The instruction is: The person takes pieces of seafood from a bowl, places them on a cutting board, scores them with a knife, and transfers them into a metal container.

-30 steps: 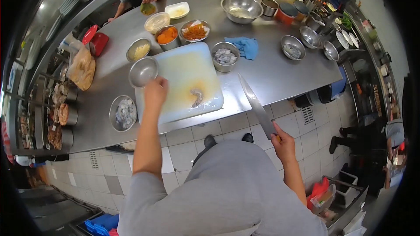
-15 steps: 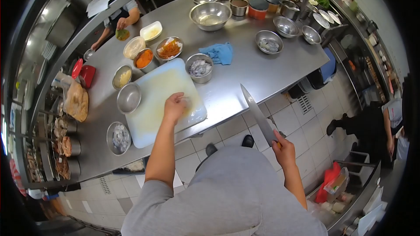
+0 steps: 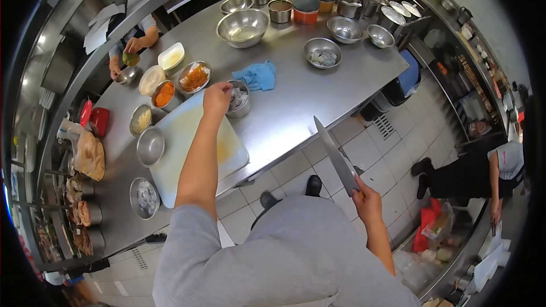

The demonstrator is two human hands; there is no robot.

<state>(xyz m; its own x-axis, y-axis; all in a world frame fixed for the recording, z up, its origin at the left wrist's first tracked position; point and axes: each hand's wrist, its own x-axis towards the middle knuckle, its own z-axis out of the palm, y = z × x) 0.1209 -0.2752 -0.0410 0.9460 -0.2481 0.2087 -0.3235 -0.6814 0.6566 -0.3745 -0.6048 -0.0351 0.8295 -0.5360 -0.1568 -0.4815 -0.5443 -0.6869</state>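
My left hand (image 3: 217, 99) is at the rim of a steel bowl (image 3: 239, 112) of greyish raw shrimp (image 3: 237, 99). Its fingers are bent together over the bowl's left side; what they pinch is hidden. In my right hand (image 3: 367, 196) is a large kitchen knife (image 3: 335, 156), held by its yellowish handle. The blade points away from me, over the floor beside the table edge. Beneath my left forearm lies a white cutting board (image 3: 230, 146), wet and stained yellow. A bare steel bowl (image 3: 151, 146) and another bowl of shrimp (image 3: 145, 198) stand along its left side.
On the steel table (image 3: 290, 102) are a blue cloth (image 3: 256, 75), a bowl with orange food (image 3: 194, 77), a large steel bowl (image 3: 243, 27) and a farther shrimp bowl (image 3: 323, 55). A co-worker's hands (image 3: 132, 45) work across the table; another person (image 3: 463, 176) stands at right.
My left hand has moved from above the cutting board to the shrimp bowl beyond it. The knife stays in my right hand. The view has shifted, and the far co-worker's hands are now at a small bowl.
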